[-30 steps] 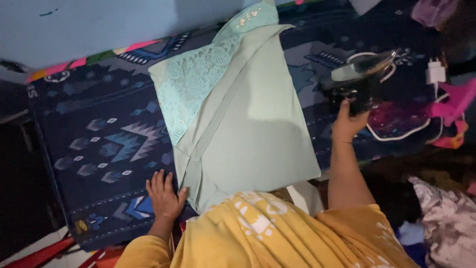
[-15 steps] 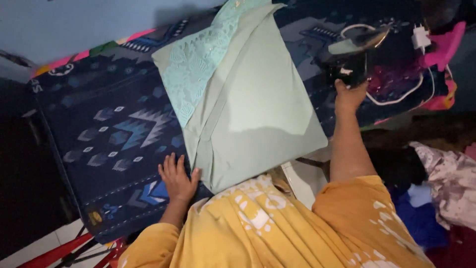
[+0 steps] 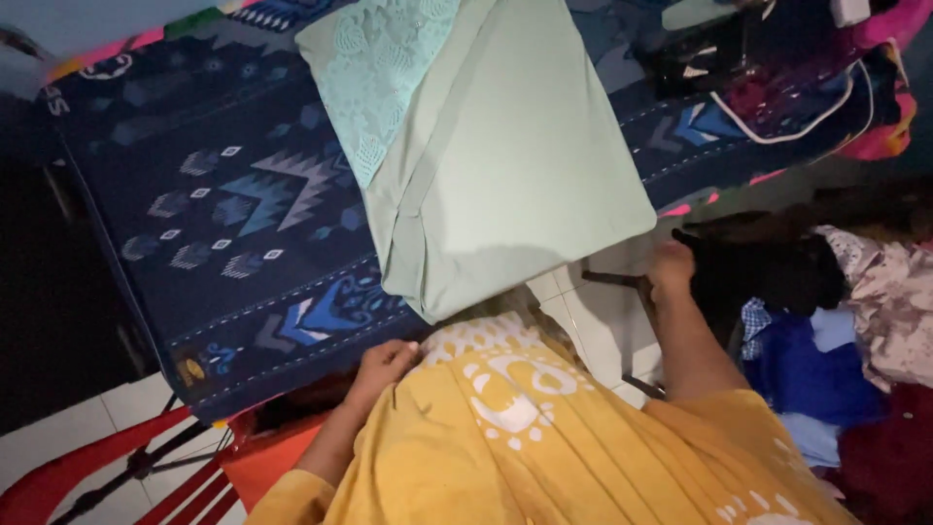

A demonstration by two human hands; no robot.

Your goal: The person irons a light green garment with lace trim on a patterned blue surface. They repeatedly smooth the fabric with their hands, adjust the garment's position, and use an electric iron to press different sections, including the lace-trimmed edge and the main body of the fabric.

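A pale green garment point(image 3: 515, 165) with a lace panel point(image 3: 384, 78) lies across a board covered in dark blue patterned cloth point(image 3: 214, 214), its near edge hanging over the front. My left hand point(image 3: 382, 363) rests with bent fingers at the board's near edge, against my yellow garment point(image 3: 544, 437), with nothing seen in it. My right hand point(image 3: 671, 267) is lowered off the board's right side and touches the edge of a black cloth point(image 3: 777, 277) on a clothes heap. Whether it grips the cloth is hidden.
An iron point(image 3: 705, 44) with a white cable point(image 3: 787, 131) sits at the board's far right end on pink and dark cloths. A heap of blue, floral and dark red clothes point(image 3: 836, 360) lies on the floor to the right. Red chair legs point(image 3: 117, 467) stand lower left on white tiles.
My right hand left the iron and dropped down to the black cloth beside the board. My left hand pulled back from the board's surface to its near edge. The view tilted downward.
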